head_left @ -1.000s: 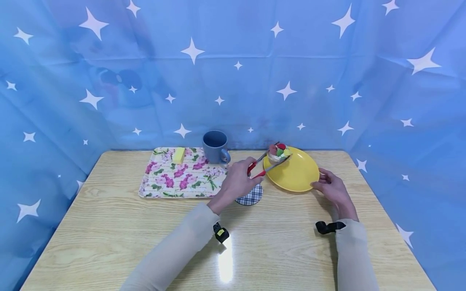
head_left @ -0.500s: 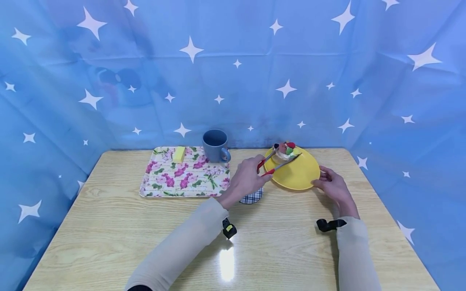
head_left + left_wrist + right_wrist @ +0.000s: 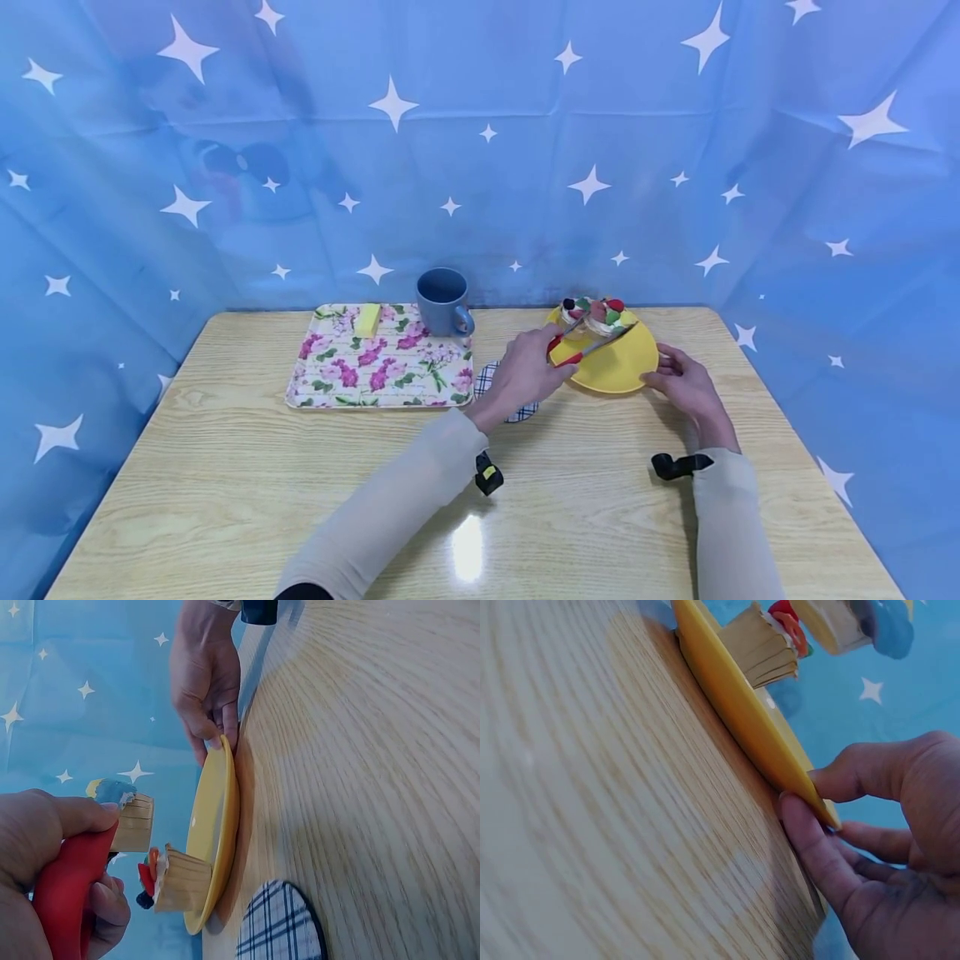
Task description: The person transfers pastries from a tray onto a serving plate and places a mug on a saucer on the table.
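My left hand (image 3: 525, 371) grips red-handled tongs (image 3: 572, 359), whose metal arms lie around a cupcake (image 3: 602, 320) topped with red and green pieces. In the left wrist view this cupcake (image 3: 135, 821) is raised off the yellow plate (image 3: 226, 825), beside my left thumb. Another cupcake (image 3: 185, 883) stands on the plate; in the head view this cupcake (image 3: 573, 325), with a dark berry, is at the plate's left side. My right hand (image 3: 690, 390) pinches the plate's right rim, thumb above and fingers at the edge and underside (image 3: 821, 851).
A floral tray (image 3: 382, 396) lies to the left, bearing a yellow block (image 3: 367, 320) and a blue mug (image 3: 442, 304) at its back right corner. A checked round coaster (image 3: 486, 377) is partly under my left hand. The starry curtain (image 3: 480, 183) hangs behind the table.
My left hand, the tongs and the held cupcake have moved right over the plate. The other cupcake has come into view at the left. The right hand stays at the rim.
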### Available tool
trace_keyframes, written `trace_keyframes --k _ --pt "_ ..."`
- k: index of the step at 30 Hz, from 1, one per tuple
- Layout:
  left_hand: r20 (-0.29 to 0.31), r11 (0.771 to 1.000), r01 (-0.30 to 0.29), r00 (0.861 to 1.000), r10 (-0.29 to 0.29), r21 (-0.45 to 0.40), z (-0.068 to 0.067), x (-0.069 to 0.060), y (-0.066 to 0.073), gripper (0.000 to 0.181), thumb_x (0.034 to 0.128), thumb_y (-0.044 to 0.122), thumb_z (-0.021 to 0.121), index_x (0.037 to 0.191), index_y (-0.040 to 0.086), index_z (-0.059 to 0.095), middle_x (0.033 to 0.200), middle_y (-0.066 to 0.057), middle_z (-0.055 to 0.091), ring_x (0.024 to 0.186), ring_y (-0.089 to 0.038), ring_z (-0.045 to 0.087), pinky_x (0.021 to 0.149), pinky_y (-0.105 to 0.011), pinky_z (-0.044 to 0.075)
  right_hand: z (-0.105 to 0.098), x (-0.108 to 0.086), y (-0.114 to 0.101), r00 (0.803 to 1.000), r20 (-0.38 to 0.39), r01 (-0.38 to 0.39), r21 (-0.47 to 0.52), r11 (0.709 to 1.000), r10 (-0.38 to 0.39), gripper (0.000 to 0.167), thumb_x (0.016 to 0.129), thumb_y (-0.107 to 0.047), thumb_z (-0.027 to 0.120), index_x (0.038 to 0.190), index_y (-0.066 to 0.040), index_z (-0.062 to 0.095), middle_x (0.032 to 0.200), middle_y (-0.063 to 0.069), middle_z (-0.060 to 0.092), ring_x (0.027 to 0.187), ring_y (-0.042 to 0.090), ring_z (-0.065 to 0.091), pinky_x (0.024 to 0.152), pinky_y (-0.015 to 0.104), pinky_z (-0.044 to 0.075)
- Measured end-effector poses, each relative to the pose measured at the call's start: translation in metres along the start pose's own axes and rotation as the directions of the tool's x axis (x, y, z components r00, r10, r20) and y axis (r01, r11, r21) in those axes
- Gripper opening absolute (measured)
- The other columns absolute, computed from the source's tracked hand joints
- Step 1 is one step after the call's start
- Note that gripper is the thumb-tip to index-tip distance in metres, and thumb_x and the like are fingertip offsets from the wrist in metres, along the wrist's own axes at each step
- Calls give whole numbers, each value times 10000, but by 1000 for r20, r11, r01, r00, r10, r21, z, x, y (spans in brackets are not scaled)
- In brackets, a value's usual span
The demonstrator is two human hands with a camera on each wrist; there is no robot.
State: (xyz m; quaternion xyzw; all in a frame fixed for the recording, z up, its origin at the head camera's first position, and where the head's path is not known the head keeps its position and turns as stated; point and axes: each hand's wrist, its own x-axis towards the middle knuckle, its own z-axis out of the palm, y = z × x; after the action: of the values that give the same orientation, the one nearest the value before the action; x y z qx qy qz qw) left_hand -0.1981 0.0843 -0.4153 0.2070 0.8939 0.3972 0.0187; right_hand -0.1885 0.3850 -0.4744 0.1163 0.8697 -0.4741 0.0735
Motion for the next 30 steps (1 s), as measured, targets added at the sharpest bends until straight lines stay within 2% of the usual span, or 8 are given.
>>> trace_keyframes --k 3,8,14,20,23,30 --pt "5 1000 -15 1000 15 3 5 2 2 593 910 336 792 1435 173 569 1279 -65 702 955 -157 667 760 -260 577 0 0 0 1000 0 -1 1 1000 1 820 975 -250 680 1634 -88 221 1515 235 449 1289 293 520 796 124 479" --pt "8 999 -35 999 35 31 13 7 5 579 915 349 785 1416 150 573 1255 -78 705 938 -158 664 743 -267 571 -1 0 1 1000 0 -2 4 1000 2 825 971 -251 684 1635 -90 221 1518 235 445 1274 274 520 795 120 478" --pt "10 999 -19 1000 19 28 24 15 8 566 913 350 786 1401 150 580 1286 -66 697 930 -132 648 729 -243 552 -2 0 0 1000 7 7 -4 1000 -7 819 981 -262 677 1634 -82 218 1521 239 446 1210 194 552 797 117 482" --pt "17 999 -4 1000 3 50 35 22 11 584 908 363 790 1410 160 571 1295 -30 697 915 -124 670 750 -234 568 -3 1 0 1000 7 20 -1 1000 -20 817 992 -252 665 1636 -67 199 1533 262 430 1268 274 534 788 110 481" --pt "13 998 14 1000 -15 63 40 25 11 597 906 371 790 1426 188 562 1319 -5 689 996 -109 663 825 -235 567 -2 1 0 1000 5 18 -3 1000 -18 814 991 -249 667 1636 -69 203 1531 263 432 1286 294 527 786 106 478" --pt "18 999 24 1000 -25 44 48 33 10 549 914 336 788 1393 176 574 1294 -40 699 878 -93 604 681 -194 491 0 2 0 1000 2 20 -2 1000 -20 809 996 -253 660 1636 -67 201 1533 267 427 1305 330 518 782 109 481"
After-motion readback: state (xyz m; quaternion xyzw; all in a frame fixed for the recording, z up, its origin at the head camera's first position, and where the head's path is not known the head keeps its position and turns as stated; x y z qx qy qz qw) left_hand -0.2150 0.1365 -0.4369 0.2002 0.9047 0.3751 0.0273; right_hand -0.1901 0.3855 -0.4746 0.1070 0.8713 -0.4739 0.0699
